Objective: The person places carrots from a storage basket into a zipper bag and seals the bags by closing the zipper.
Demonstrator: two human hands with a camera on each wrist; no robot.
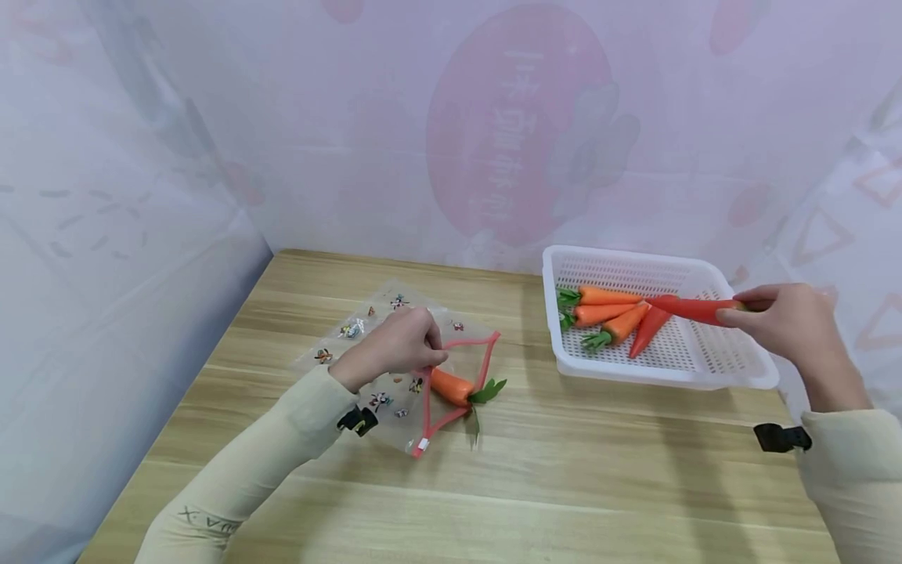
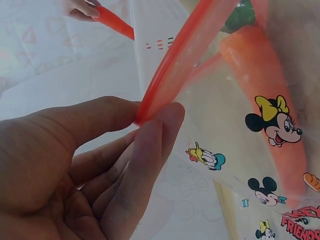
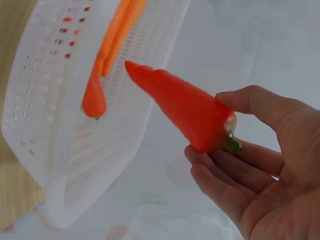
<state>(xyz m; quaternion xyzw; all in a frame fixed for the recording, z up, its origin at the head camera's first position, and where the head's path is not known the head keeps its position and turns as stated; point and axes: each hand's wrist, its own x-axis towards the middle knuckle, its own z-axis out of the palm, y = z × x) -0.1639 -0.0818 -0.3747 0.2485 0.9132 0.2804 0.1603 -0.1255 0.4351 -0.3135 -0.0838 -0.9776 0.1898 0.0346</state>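
Layout on the table [image 1: 564, 486]: bag [image 1: 395, 403] at left, one carrot [image 1: 451, 387] in its mouth; basket [image 1: 669, 377] at right, three carrots [image 1: 609, 296] left of one pepper [image 1: 650, 330] inside.

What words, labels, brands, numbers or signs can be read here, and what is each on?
"FRIENDS", on the bag.
"KEY", only partly legible, just above it on the bag.
Left sleeve: dark letters, too unclear to read.
Backdrop: faint characters, too blurred to read.
No numbers can be made out.

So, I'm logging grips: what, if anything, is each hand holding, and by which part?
The left hand pinches the bag by its red edge; the right hand holds a red pepper by its stem end.
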